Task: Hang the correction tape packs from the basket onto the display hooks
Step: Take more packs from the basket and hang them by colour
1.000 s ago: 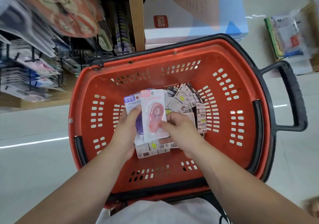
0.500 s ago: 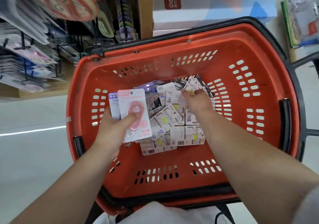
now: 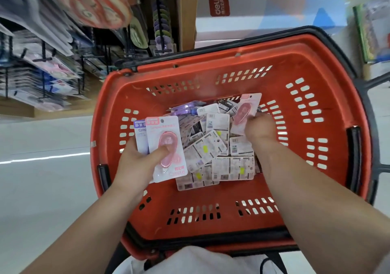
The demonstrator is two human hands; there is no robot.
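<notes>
A red shopping basket point(image 3: 221, 77) holds a heap of correction tape packs point(image 3: 217, 155), most lying face down. My left hand point(image 3: 137, 164) grips two packs over the basket's left side: a pink pack point(image 3: 166, 145) in front with my thumb across its blister, and a purple pack point(image 3: 141, 134) behind it. My right hand point(image 3: 260, 129) pinches another pink pack point(image 3: 245, 110) by its lower part and holds it raised above the far right of the heap. Display hooks point(image 3: 45, 58) with hanging goods stand at the upper left.
A shelf of hanging stationery fills the upper left, with a wooden post point(image 3: 186, 14) beside it. A white and blue box point(image 3: 270, 5) stands behind the basket. The basket's black handle point(image 3: 377, 83) sticks out at the right. Pale floor point(image 3: 42, 189) lies to the left.
My right hand, which was reaching into the heap half a second ago, has lifted a pink pack out of it. My left hand still holds its two packs.
</notes>
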